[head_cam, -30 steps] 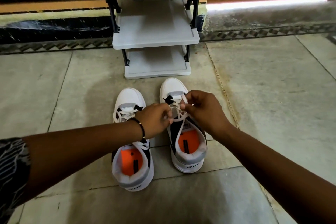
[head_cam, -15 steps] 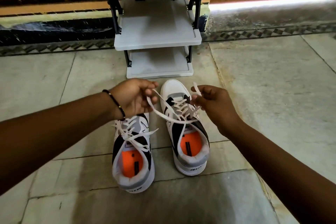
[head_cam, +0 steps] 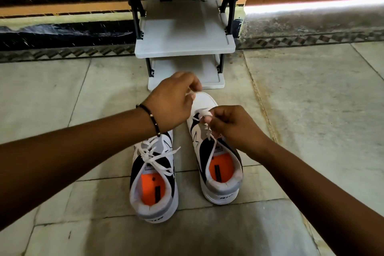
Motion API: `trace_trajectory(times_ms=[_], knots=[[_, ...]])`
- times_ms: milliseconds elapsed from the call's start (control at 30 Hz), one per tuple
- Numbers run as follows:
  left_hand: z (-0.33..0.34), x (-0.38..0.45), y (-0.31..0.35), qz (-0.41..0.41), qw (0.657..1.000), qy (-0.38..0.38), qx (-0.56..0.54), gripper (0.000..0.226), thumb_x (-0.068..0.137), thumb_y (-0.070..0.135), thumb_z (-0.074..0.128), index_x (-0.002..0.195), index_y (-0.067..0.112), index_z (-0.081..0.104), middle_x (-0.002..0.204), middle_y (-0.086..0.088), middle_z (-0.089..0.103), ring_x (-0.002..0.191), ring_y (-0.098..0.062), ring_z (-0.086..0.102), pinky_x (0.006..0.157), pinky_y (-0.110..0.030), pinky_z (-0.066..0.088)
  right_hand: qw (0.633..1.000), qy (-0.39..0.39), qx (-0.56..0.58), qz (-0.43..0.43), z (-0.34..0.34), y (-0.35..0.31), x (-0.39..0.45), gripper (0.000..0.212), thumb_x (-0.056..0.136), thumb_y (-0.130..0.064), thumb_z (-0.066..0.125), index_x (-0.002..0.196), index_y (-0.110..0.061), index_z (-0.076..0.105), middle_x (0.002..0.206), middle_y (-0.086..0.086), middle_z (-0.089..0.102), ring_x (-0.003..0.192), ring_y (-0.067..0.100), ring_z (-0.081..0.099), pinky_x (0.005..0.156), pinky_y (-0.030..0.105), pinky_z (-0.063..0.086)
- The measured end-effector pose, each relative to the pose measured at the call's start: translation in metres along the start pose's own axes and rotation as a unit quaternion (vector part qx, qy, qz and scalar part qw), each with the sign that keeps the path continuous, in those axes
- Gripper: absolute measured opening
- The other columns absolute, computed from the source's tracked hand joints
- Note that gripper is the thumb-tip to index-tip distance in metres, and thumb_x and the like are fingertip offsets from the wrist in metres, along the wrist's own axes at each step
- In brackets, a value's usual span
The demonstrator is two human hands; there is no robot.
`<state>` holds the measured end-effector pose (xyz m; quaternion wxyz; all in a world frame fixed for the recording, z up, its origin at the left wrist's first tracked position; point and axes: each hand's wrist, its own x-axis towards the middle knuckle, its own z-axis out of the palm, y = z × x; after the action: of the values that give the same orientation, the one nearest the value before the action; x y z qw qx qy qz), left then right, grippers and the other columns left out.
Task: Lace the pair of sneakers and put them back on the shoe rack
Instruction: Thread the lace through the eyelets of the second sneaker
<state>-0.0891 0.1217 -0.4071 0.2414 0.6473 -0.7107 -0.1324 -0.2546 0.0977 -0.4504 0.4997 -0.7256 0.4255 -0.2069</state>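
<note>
floor point(head_cam: 311, 110), two sneakers point(head_cam: 153, 183), two hands point(head_cam: 172, 106)

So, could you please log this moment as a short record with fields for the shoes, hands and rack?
setting: tiled floor, wall behind
left sneaker: on floor, laces tied in a bow, untouched
right sneaker: on floor, lacing in progress
lace: white, pinched by both hands
left hand: raised over the toe of the right sneaker, holding one lace end; beaded bracelet on wrist
right hand: at the eyelets, lace wrapped over a finger
shoe rack: grey shelves, no shoes visible, just beyond the sneakers
task stage: neither sneaker on rack yet
</note>
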Motion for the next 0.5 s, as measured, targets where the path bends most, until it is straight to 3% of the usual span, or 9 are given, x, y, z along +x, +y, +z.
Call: trace_trajectory(times_ms=[33, 100, 167, 233, 300, 367, 400, 500], knots=[[0.004, -0.004, 0.002, 0.005, 0.999, 0.007, -0.031, 0.019, 0.084, 0.004, 0.051, 0.097, 0.014, 0.059, 0.103, -0.001, 0.062, 0.094, -0.015, 0.058, 0.075, -0.005, 0.039, 0.999, 0.002, 0.049, 0.012, -0.002, 0.000, -0.001, 0.024, 0.090, -0.018, 0.055, 0.083, 0.000, 0.068, 0.058, 0.008, 0.064, 0.052, 0.013, 0.056, 0.056, 0.021, 0.046], [0.013, -0.009, 0.001, -0.001, 0.996, -0.027, -0.087, 0.017, 0.083, 0.004, 0.053, 0.092, 0.015, 0.062, 0.095, 0.003, 0.066, 0.090, -0.012, 0.061, 0.074, -0.005, 0.040, 0.992, 0.009, 0.125, 0.033, -0.006, 0.000, -0.001, 0.023, 0.090, -0.014, 0.054, 0.086, 0.004, 0.067, 0.057, 0.008, 0.059, 0.051, 0.013, 0.053, 0.051, 0.016, 0.044], [0.021, -0.011, -0.001, -0.026, 0.985, -0.106, -0.132, 0.015, 0.084, 0.012, 0.056, 0.097, 0.019, 0.061, 0.102, 0.002, 0.067, 0.100, -0.014, 0.061, 0.087, -0.019, 0.047, 0.986, 0.012, 0.160, 0.040, -0.008, -0.001, -0.001, 0.024, 0.091, -0.012, 0.052, 0.086, 0.007, 0.066, 0.059, 0.011, 0.059, 0.053, 0.016, 0.053, 0.051, 0.017, 0.044], [0.029, -0.012, -0.004, -0.054, 0.978, -0.159, -0.124, 0.023, 0.084, 0.020, 0.059, 0.107, 0.023, 0.054, 0.117, -0.002, 0.060, 0.112, -0.017, 0.054, 0.095, -0.029, 0.044, 0.982, 0.007, 0.185, 0.044, -0.009, -0.006, -0.002, 0.028, 0.091, -0.015, 0.051, 0.083, 0.007, 0.066, 0.058, 0.012, 0.058, 0.053, 0.018, 0.052, 0.051, 0.017, 0.044], [0.030, -0.015, -0.006, -0.072, 0.990, -0.086, -0.090, 0.038, 0.082, 0.022, 0.063, 0.117, 0.019, 0.047, 0.126, -0.003, 0.048, 0.114, -0.016, 0.048, 0.090, -0.019, 0.038, 0.978, 0.004, 0.202, 0.052, -0.010, -0.009, -0.004, 0.033, 0.093, -0.020, 0.049, 0.078, 0.005, 0.066, 0.056, 0.012, 0.057, 0.053, 0.021, 0.052, 0.051, 0.018, 0.045], [0.026, -0.019, -0.001, -0.031, 0.995, 0.028, -0.088, 0.034, 0.079, 0.018, 0.065, 0.110, 0.015, 0.049, 0.115, -0.001, 0.047, 0.103, -0.014, 0.050, 0.078, -0.007, 0.034, 0.976, 0.010, 0.206, 0.063, -0.011, -0.010, -0.005, 0.037, 0.094, -0.021, 0.046, 0.076, 0.005, 0.066, 0.054, 0.012, 0.057, 0.050, 0.022, 0.052, 0.049, 0.018, 0.045], [0.024, -0.022, 0.001, 0.003, 0.995, 0.049, -0.083, 0.026, 0.079, 0.014, 0.064, 0.102, 0.013, 0.052, 0.106, 0.001, 0.048, 0.096, -0.014, 0.051, 0.074, -0.005, 0.034, 0.976, 0.012, 0.208, 0.067, -0.011, -0.009, -0.005, 0.038, 0.094, -0.021, 0.045, 0.075, 0.005, 0.066, 0.052, 0.011, 0.056, 0.048, 0.022, 0.051, 0.049, 0.019, 0.045], [0.027, -0.028, 0.006, 0.012, 0.989, -0.008, -0.149, 0.017, 0.081, 0.009, 0.061, 0.095, 0.016, 0.055, 0.100, 0.002, 0.055, 0.088, -0.016, 0.056, 0.071, -0.006, 0.039, 0.977, 0.009, 0.203, 0.068, -0.011, -0.009, -0.004, 0.040, 0.094, -0.019, 0.043, 0.075, 0.006, 0.067, 0.047, 0.011, 0.055, 0.044, 0.025, 0.049, 0.049, 0.023, 0.045]])
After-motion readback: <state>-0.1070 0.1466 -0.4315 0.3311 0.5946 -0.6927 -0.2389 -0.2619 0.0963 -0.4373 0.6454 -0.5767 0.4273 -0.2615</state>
